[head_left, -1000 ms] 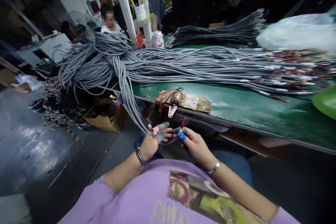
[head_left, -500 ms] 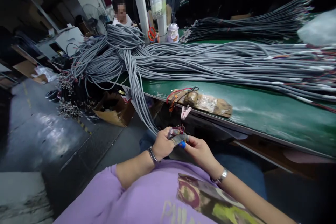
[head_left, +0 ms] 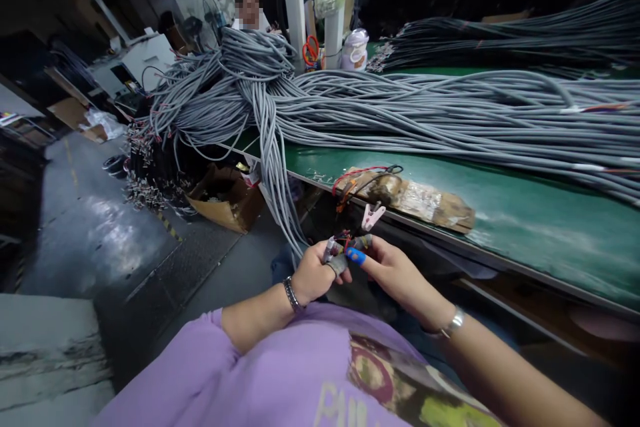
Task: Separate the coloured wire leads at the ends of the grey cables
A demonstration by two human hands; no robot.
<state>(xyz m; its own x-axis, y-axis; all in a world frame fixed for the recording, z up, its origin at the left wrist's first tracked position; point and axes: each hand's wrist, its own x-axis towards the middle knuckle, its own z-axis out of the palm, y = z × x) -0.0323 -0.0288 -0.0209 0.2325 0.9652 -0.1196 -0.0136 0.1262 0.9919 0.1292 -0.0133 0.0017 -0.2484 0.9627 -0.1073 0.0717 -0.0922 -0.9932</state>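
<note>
Wires [head_left: 347, 239]: separating step, I judge. Left hand [head_left: 313, 273] clamped on cable ends [head_left: 330, 248], right hand [head_left: 393, 269] pinching wires; next move calls for steady left grip.

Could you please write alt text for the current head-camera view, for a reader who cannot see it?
A left hand and right hand hold thin wires in front of a green bench. Gray cables lie heaped along it, some hanging over its edge; a person is beyond them.

a workshop, shown by heaped grey cables [head_left: 350, 107] on a green workbench [head_left: 505, 203] and a standing fan [head_left: 193, 13].
</note>
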